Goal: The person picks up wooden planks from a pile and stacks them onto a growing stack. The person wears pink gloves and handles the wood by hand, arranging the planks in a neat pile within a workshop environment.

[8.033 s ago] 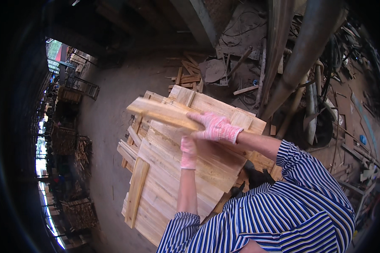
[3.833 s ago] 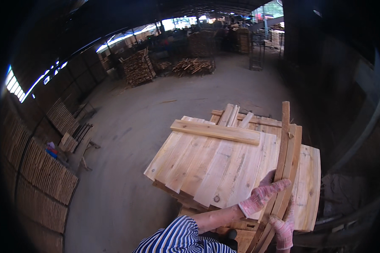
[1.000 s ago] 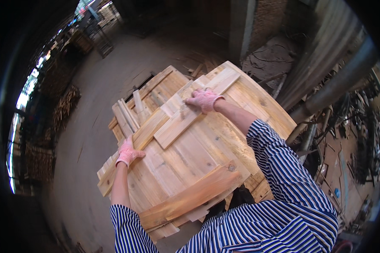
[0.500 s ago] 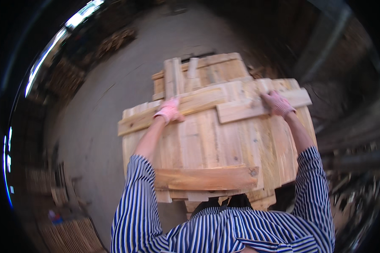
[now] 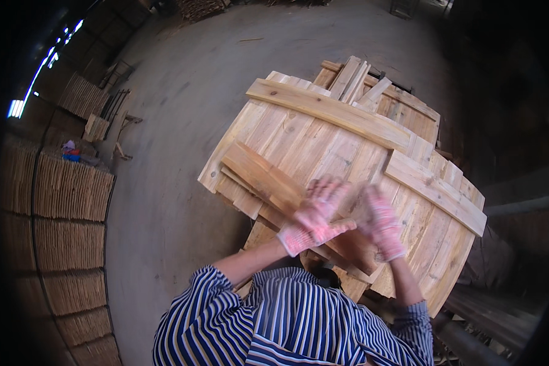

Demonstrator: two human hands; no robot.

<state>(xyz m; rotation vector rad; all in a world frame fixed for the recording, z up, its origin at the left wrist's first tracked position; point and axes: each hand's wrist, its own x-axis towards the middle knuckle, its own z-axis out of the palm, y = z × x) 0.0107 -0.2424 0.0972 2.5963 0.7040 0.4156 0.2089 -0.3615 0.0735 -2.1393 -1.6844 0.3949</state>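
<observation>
A broad panel of pale planks [image 5: 314, 143] lies in front of me. Across its near edge runs a darker reddish-brown board [image 5: 256, 174]. My left hand [image 5: 317, 213], in a pink-and-white knit glove, is over this board, its fingers stretched and thumb out. Just to the right, my gloved right hand [image 5: 382, 224] is blurred, with its fingers extended over the planks by the board's right end. Neither hand appears to hold anything. Along the far side lie a long crossboard [image 5: 329, 113] and, to its right, a shorter board [image 5: 433, 190].
Beyond the panel sits another wooden panel [image 5: 421, 107] with loose slats [image 5: 349, 79] on it. Tall strapped stacks of thin wood [image 5: 73, 189] stand at the left. A concrete floor [image 5: 177, 122] stretches between, and dark beams [image 5: 500, 317] are at the lower right.
Both hands have left the far boards and come back toward the near edge, closer together. My view has turned, so the panel now slants down to the right.
</observation>
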